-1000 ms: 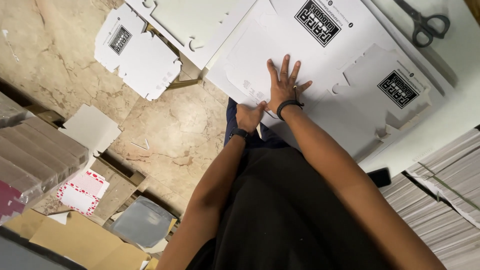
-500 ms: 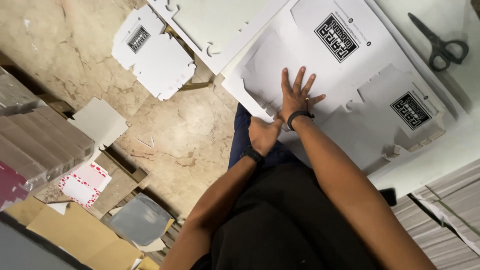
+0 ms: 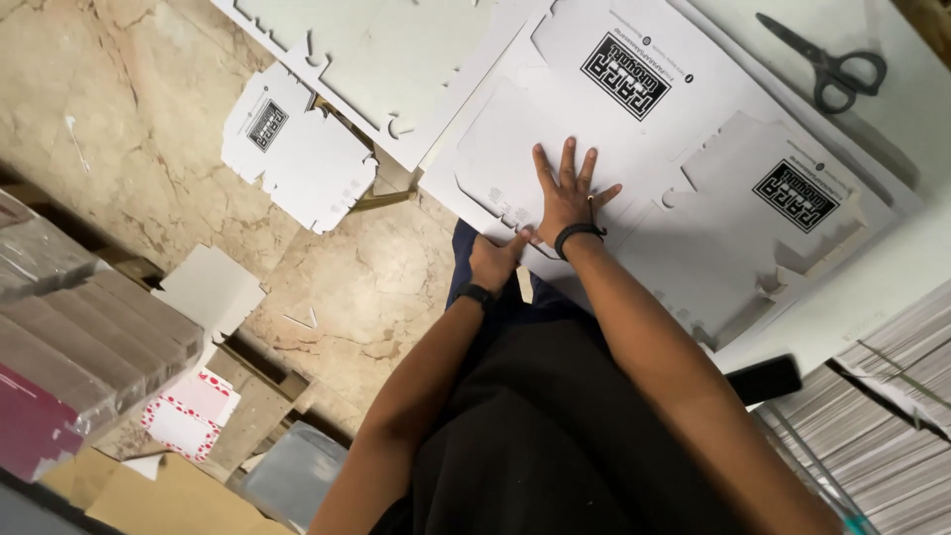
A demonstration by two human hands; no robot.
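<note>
1. A person stands over a white die-cut cardboard sheet (image 3: 693,159) printed with two black labels, which lies flat on a pale worktable (image 3: 921,119); every other thing here is placed relative to that sheet

2. Progress, as a judgement: the sheet looks unfolded and mostly whole, with its box outlines still joined to the surrounding card; one separate white box blank (image 3: 297,149) lies on the marble floor (image 3: 119,129) off the sheet's left side, so at least one piece appears done and most of the work seems left

3. The right hand (image 3: 570,193) lies palm down on the sheet near its lower edge, fingers spread wide and flat, pressing the card and gripping nothing

4. The left hand (image 3: 495,260) sits at the sheet's lower edge just beside the right hand, curled with thumb and fingers drawn together; it seems to pinch the card's edge or a small tab, though exactly what it holds is too small to tell

5. A small pale cardboard scrap (image 3: 524,283) shows just below the sheet's lower edge, near the left hand

6. Grey scissors (image 3: 827,64) rest on the table beyond the sheet's upper right corner, well apart from both hands
</note>
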